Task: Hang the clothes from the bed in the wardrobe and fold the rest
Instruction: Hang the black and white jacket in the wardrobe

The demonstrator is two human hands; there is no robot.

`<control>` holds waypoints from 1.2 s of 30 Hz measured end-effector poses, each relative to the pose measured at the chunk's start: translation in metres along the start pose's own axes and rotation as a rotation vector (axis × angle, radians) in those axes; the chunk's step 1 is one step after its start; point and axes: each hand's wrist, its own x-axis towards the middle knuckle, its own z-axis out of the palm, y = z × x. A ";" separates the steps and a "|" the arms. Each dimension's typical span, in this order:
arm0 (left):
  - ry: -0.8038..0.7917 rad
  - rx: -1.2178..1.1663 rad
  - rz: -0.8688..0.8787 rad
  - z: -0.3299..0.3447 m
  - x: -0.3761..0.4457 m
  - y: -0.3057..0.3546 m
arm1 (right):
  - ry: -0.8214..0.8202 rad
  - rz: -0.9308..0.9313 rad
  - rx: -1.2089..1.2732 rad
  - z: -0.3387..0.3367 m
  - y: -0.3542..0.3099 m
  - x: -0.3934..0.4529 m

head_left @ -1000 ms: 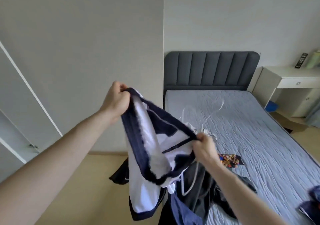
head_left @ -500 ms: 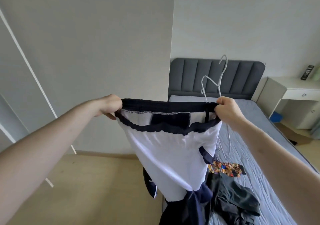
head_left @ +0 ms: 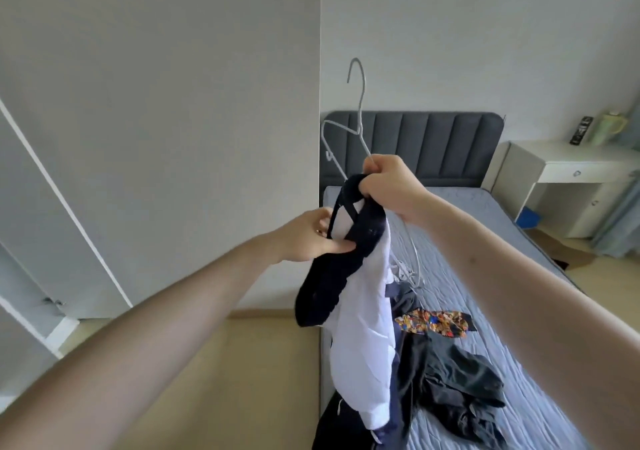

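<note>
Hands [head_left: 388, 186] closer, garment [head_left: 360, 311] bunched, perhaps pinched by left fingers [head_left: 341, 247]

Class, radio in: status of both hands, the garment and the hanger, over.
Right hand grips wire hanger and white-and-navy garment. Left hand pinches its navy edge. Garment not yet on hanger. Nothing obstructing.

You face pale grey walls [head_left: 156, 68], a beige floor [head_left: 242, 380], a grey padded headboard [head_left: 433, 144] and a white desk [head_left: 568, 162] on your right.
</note>
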 end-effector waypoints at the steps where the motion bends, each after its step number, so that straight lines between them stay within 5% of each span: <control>1: 0.018 0.015 0.024 0.004 0.003 0.000 | 0.002 0.005 0.017 -0.001 0.001 -0.003; 5: 0.126 -0.048 0.063 0.003 0.005 0.000 | -0.009 0.054 0.212 -0.028 0.030 -0.024; 9: 0.318 -0.267 0.054 -0.009 0.007 0.017 | 0.007 0.234 -0.036 -0.038 0.113 -0.074; 18: 0.466 -0.503 0.117 -0.044 -0.002 0.105 | -0.187 0.750 0.052 0.108 0.297 -0.196; 24: 0.402 -0.514 0.144 -0.058 -0.023 0.129 | 0.007 0.634 0.051 0.149 0.284 -0.159; 29: 0.422 -0.468 0.171 -0.085 -0.038 0.123 | -0.086 0.450 -0.032 0.164 0.257 -0.123; 36: 0.500 -0.263 -0.030 -0.151 -0.077 0.011 | 0.208 0.442 0.257 0.097 0.228 -0.082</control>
